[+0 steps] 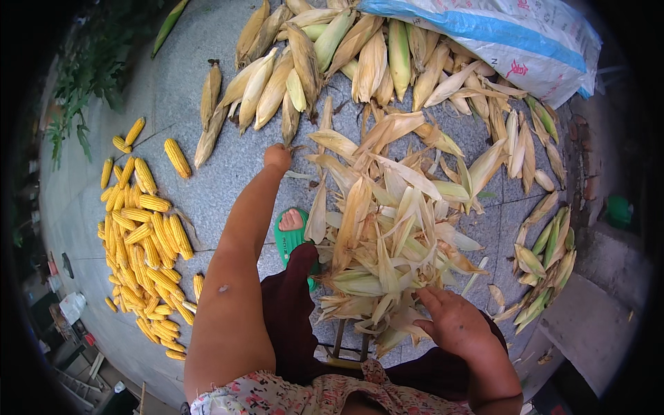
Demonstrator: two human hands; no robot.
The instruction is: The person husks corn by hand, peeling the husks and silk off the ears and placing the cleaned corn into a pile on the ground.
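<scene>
My left hand (278,157) is stretched far forward, its fingers closed around the near tip of a dry unhusked ear of corn (290,120). That ear lies at the front of a heap of unhusked corn (275,88), mostly tan with some green husks. My right hand (459,319) is close to my body, thumb and fingers apart. Its fingertips touch or nearly touch the edge of a big pile of stripped corn husks (389,244). Nothing shows in that hand, though its palm side is partly hidden. Husked yellow cobs (140,259) are heaped at the left.
A white and blue woven sack (508,41) lies beyond the unhusked corn. Greenish ears (550,254) are bunched at the right, near a concrete step (586,321). My foot in a green slipper (290,233) stands beside the husks. A leafy plant (88,78) overhangs the upper left.
</scene>
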